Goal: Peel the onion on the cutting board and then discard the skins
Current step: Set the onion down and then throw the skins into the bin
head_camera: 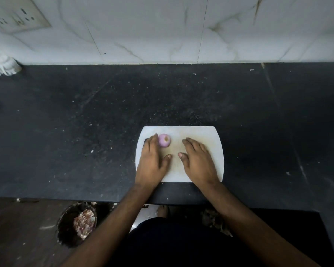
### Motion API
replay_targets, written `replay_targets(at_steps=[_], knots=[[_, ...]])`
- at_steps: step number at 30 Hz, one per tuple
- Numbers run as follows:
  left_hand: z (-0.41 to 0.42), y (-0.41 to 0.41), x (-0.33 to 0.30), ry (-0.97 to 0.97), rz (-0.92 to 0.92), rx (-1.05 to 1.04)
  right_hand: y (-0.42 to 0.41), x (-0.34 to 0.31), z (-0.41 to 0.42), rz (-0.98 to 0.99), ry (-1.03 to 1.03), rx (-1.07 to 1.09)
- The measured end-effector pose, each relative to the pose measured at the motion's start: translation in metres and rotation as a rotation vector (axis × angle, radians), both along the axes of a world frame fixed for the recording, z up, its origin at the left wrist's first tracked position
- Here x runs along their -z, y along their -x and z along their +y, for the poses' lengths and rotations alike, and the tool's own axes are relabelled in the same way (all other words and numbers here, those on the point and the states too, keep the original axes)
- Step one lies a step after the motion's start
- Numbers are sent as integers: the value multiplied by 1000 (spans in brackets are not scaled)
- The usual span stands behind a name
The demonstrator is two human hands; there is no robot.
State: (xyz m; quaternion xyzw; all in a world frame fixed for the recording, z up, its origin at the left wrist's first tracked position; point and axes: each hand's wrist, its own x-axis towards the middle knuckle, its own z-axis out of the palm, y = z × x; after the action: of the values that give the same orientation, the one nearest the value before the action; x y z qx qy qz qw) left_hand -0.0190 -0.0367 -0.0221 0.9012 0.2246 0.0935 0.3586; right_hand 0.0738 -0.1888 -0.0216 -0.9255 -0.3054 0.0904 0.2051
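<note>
A small purple onion with a smooth, shiny surface sits on the far left part of the white cutting board. My left hand lies flat on the board, fingertips touching the onion's left side, thumb spread out below it. My right hand rests palm down on the middle of the board, fingers together, a short gap to the right of the onion. Neither hand holds anything. No loose skins show on the board.
The board lies on a dark speckled counter near its front edge. Below the edge, on the floor at left, stands a dark bin holding onion skins. More scraps lie on the floor to the right. A tiled wall backs the counter.
</note>
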Motion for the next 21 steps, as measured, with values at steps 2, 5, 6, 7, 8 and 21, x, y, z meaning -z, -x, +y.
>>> replay_targets(at_steps=[2,5,6,7,8,21], knots=[[5,-11,-2,38,-19,-46,-10,-5,10,3,-25,-71],[13,-27,0,46,-47,-8,-21,-7,20,27,-24,-91],[15,-32,1,31,-66,17,-23,-6,21,42,-31,-86],[18,-36,3,10,-92,41,-23,-4,22,54,-35,-90],[21,-41,4,1,-116,67,-24,-4,21,61,-29,-97],[16,-52,11,58,-76,399,-21,-1,3,68,-71,43]])
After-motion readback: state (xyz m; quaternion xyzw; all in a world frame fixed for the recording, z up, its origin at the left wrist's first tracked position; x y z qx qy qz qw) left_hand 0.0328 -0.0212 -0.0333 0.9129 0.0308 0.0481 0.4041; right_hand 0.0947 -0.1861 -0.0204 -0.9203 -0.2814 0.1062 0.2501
